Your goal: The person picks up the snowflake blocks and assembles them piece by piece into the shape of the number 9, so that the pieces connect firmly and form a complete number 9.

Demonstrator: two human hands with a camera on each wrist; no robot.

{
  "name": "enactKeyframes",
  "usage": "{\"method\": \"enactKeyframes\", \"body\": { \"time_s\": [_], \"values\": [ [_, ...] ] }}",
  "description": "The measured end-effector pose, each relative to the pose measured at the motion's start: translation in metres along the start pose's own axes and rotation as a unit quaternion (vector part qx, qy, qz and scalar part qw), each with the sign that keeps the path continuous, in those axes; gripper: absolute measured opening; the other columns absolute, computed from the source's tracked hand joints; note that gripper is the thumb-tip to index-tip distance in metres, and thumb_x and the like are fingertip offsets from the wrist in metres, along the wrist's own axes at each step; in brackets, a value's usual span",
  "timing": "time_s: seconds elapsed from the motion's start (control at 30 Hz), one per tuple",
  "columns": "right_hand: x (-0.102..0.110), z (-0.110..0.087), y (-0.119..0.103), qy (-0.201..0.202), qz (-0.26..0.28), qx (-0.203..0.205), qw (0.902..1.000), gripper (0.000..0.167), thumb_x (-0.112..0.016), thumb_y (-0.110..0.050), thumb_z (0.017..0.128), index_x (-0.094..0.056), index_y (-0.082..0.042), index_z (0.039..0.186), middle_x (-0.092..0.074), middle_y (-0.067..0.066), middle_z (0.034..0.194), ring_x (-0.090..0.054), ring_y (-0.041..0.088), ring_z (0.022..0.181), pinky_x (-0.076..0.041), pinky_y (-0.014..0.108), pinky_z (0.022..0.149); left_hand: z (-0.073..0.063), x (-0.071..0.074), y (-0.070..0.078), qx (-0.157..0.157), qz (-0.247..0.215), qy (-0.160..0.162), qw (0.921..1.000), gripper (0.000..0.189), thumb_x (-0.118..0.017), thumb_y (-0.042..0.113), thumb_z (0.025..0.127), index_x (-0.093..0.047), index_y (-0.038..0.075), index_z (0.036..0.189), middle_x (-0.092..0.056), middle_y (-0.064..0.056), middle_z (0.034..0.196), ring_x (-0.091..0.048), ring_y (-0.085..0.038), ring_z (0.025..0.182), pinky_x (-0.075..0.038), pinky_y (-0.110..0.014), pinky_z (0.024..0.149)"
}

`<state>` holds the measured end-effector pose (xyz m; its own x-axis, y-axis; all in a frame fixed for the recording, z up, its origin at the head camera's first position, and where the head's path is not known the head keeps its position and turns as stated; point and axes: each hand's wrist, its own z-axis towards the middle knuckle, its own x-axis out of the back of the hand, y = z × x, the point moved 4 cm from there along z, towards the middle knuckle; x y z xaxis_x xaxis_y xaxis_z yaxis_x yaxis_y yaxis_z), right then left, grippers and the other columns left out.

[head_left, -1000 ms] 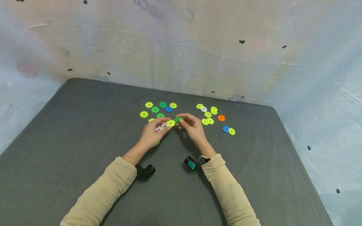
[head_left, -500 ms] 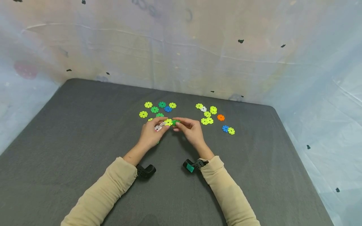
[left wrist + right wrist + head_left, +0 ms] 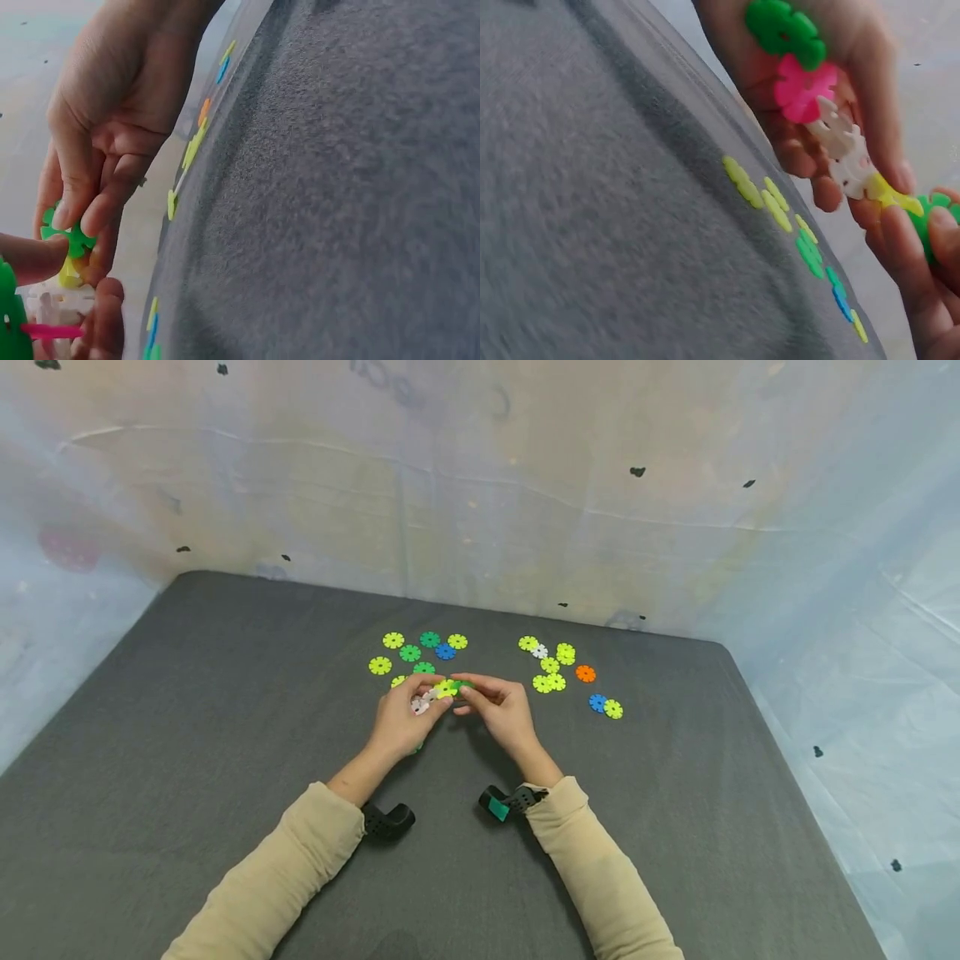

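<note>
My left hand (image 3: 399,717) holds a joined chain of slotted plastic discs. In the right wrist view the chain runs from a green disc (image 3: 784,34) through a pink disc (image 3: 806,88) and white discs (image 3: 847,161) to a yellow disc (image 3: 892,197). The left fingers and thumb grip it near the yellow end. Between its thumb and fingers my right hand (image 3: 508,717) pinches another green disc (image 3: 73,234), right at the yellow disc's edge. Both hands are raised above the table, fingertips close together.
Behind the left hand lie loose yellow, green and blue discs (image 3: 446,652) on the grey table (image 3: 225,710). To the right are several yellow discs (image 3: 550,666), a white disc (image 3: 540,651), an orange disc (image 3: 586,673) and a blue disc (image 3: 597,702). A plastic sheet (image 3: 480,510) hangs behind.
My right hand has moved left, bringing its green disc up against the yellow disc at the chain's end. The left hand has barely moved and keeps its grip.
</note>
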<state>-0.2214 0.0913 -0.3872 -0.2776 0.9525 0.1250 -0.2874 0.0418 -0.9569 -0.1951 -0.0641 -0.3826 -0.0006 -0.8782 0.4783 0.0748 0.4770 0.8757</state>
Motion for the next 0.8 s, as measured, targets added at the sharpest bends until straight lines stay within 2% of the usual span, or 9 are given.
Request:
{"method": "enactKeyframes", "body": {
  "time_s": [0.13,0.27,0.4,0.6,0.7,0.8],
  "values": [
    [-0.001,0.002,0.002,-0.023,-0.003,-0.001,0.9997,0.027,-0.058,-0.003,0.094,-0.064,0.008,0.118,-0.063,0.028,0.117,-0.068,0.035,0.095,-0.059,0.036,0.076,0.002,0.002,-0.002,0.018,0.008,-0.021,0.9996,0.040,-0.064,0.027,0.093,-0.057,0.006,0.127,-0.065,-0.017,0.116,-0.064,-0.030,0.103,-0.051,-0.046,0.085],
    [-0.001,0.004,0.006,-0.032,-0.004,-0.016,0.9994,0.028,-0.056,-0.003,0.096,-0.061,0.009,0.120,-0.060,0.031,0.120,-0.066,0.040,0.098,-0.059,0.037,0.076,0.003,0.004,-0.004,0.057,-0.004,-0.026,0.9981,0.041,-0.065,0.026,0.092,-0.055,0.004,0.125,-0.065,-0.018,0.115,-0.067,-0.030,0.097,-0.054,-0.044,0.080],
    [0.002,0.008,0.012,-0.015,-0.023,-0.053,0.9982,0.029,-0.057,-0.007,0.096,-0.062,0.006,0.122,-0.063,0.028,0.116,-0.065,0.041,0.099,-0.059,0.038,0.077,0.004,0.007,-0.006,0.083,-0.012,-0.009,0.9964,0.043,-0.066,0.025,0.091,-0.055,0.006,0.127,-0.063,-0.017,0.111,-0.066,-0.027,0.092,-0.053,-0.039,0.077],
    [0.007,0.015,0.023,0.013,-0.089,-0.107,0.9902,0.026,-0.060,-0.011,0.095,-0.065,0.001,0.118,-0.067,0.021,0.111,-0.067,0.032,0.097,-0.058,0.033,0.075,0.004,0.011,-0.010,0.093,-0.050,0.001,0.9944,0.040,-0.066,0.020,0.091,-0.057,0.008,0.128,-0.061,-0.011,0.093,-0.063,-0.011,0.061,-0.051,-0.026,0.058],
    [0.006,0.020,0.027,0.022,-0.112,-0.115,0.9868,0.025,-0.060,-0.011,0.095,-0.066,-0.001,0.117,-0.067,0.019,0.112,-0.067,0.029,0.095,-0.058,0.030,0.073,0.004,0.013,-0.013,0.100,-0.073,-0.001,0.9923,0.039,-0.066,0.019,0.092,-0.057,0.006,0.127,-0.059,-0.011,0.093,-0.061,-0.004,0.055,-0.053,-0.024,0.056],
    [0.003,0.027,0.028,0.026,-0.142,-0.114,0.9829,0.026,-0.062,-0.013,0.094,-0.066,-0.003,0.118,-0.067,0.016,0.113,-0.066,0.028,0.095,-0.056,0.030,0.073,0.004,0.015,-0.016,0.108,-0.085,0.001,0.9906,0.040,-0.065,0.019,0.092,-0.055,0.005,0.128,-0.057,-0.013,0.097,-0.061,-0.004,0.054,-0.055,-0.026,0.057]
  ]
}}
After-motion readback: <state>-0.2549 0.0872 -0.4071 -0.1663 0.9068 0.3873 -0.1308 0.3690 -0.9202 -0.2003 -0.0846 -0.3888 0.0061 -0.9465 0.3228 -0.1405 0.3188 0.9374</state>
